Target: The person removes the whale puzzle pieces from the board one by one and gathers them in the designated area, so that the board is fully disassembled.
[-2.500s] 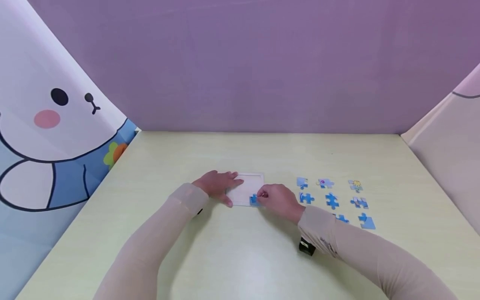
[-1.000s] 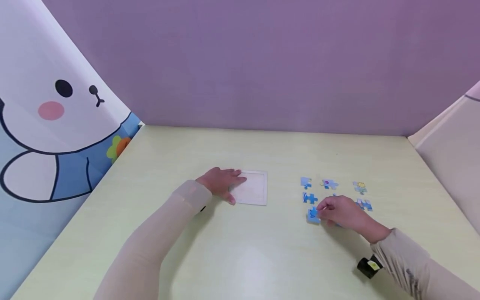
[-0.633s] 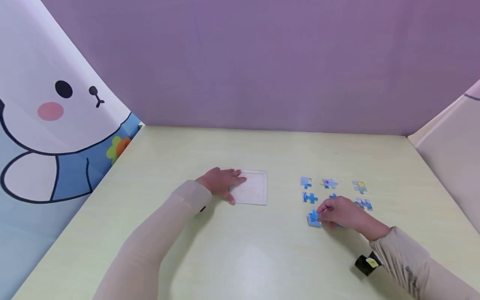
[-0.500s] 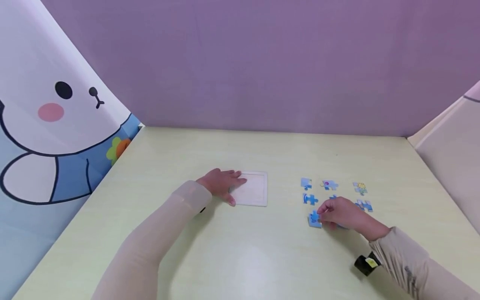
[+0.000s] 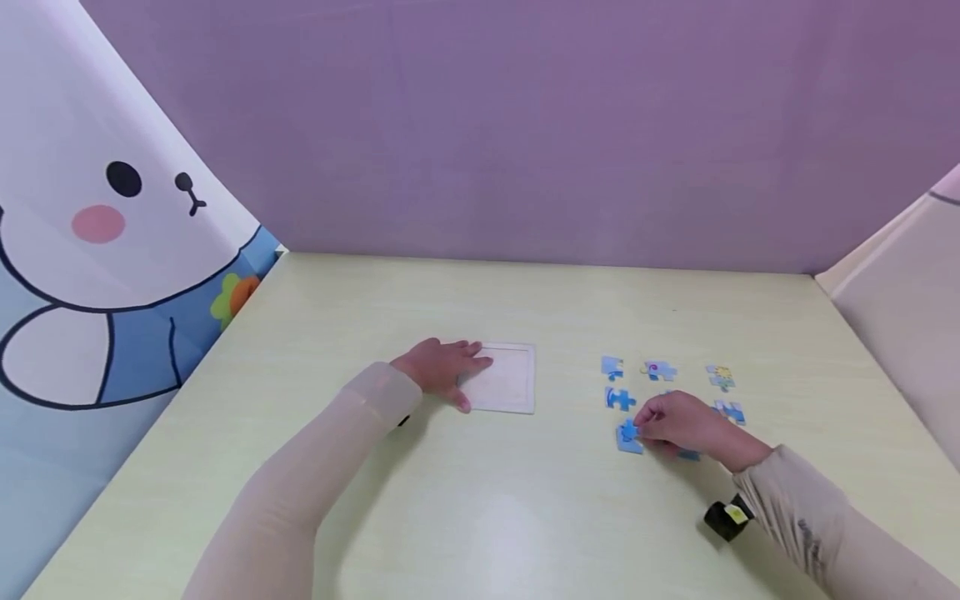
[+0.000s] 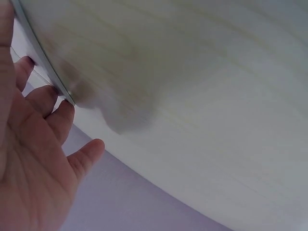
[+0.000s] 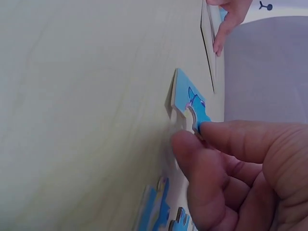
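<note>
The white puzzle tray [image 5: 504,377] lies flat on the pale yellow-green table [image 5: 480,517] and serves as the landmark here. The left hand [image 5: 442,367] rests on the tray's left edge, fingers straight and spread flat across the rim, gripping nothing; the left wrist view shows the same hand [image 6: 33,163] with its fingertips against the tray's thin edge [image 6: 45,67]. Well to the right of the tray, the right hand [image 5: 678,425] is down at the table with thumb and forefinger pinched together on a blue puzzle piece [image 5: 628,435]. In the right wrist view the piece [image 7: 191,103] is nipped at its near knob by the fingertips [image 7: 211,130], and its far end appears slightly lifted off the table, casting a small shadow beneath. That held piece sits at the near left corner of a loose grid of other pieces, all lying flat and apart from each other to the right of the tray: a light blue piece [image 5: 612,367] and a blue cross-shaped piece [image 5: 619,398] nearest the tray, a piece with a pink mark [image 5: 659,369] just beyond them, and a piece with a yellow spot [image 5: 721,376] and a blue-and-white piece [image 5: 729,411] farthest from the tray. Another blue piece [image 5: 687,455] shows partly under the right hand. A purple wall [image 5: 525,125] stands behind the table, and a cartoon rabbit panel [image 5: 97,250] rises far left of the tray.
</note>
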Demonstrator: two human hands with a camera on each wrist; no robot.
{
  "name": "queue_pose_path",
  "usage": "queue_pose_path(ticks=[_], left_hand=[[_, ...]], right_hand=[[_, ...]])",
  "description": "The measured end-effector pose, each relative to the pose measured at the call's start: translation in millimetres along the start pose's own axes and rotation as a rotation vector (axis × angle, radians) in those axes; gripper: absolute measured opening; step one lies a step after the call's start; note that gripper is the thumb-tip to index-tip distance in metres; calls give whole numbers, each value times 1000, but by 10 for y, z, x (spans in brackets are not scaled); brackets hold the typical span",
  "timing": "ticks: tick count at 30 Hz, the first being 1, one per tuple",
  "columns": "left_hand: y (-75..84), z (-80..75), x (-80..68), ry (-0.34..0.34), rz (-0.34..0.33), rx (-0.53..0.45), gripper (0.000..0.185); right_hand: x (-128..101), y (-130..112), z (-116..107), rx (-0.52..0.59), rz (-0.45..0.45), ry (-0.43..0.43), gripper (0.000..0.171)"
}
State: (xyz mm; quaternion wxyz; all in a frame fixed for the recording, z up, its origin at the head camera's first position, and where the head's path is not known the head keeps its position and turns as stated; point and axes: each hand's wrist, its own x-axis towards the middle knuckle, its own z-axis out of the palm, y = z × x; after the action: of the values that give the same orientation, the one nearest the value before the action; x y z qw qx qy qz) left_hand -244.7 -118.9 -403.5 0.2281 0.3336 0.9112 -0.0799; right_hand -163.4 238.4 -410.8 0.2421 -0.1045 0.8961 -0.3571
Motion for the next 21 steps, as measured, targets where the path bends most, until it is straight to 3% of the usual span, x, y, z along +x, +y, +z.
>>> queue_pose_path(ticks=[4, 10, 14, 21], left_hand=[[1, 21, 5, 3, 2, 0, 84], [8, 50, -1, 9, 2, -96, 82], [4, 40, -17, 5, 0, -107, 82], [5, 86, -26, -16, -2, -108, 80]], right_hand=[[12, -1, 4, -21, 8, -4, 8], [26, 16, 19, -70, 14, -4, 7], [48, -10, -16, -97, -5, -8, 6], [-6, 7, -268, -50, -19, -37, 41]])
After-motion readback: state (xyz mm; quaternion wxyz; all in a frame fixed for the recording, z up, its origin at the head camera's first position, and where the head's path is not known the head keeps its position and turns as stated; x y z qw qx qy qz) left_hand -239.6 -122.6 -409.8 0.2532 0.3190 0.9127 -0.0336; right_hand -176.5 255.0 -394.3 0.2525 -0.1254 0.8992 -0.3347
